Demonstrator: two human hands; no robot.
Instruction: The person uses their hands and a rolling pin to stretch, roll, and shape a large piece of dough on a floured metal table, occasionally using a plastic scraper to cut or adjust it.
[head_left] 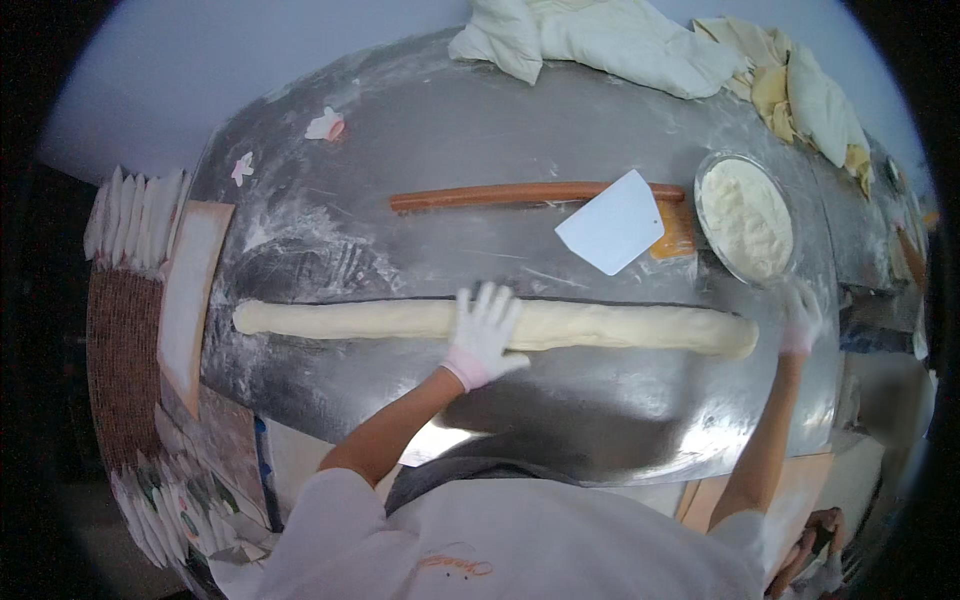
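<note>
And here's the dough, one long roll stretched left to right across the metal table, crosswise to the person's body. The left hand is the nearer one, laid right on it around the middle, fingers spread! Over past the roll's right end, the right hand sits apart from it, just below the flour bowl, too blurred to tell whether its fingers pinch anything.
</note>
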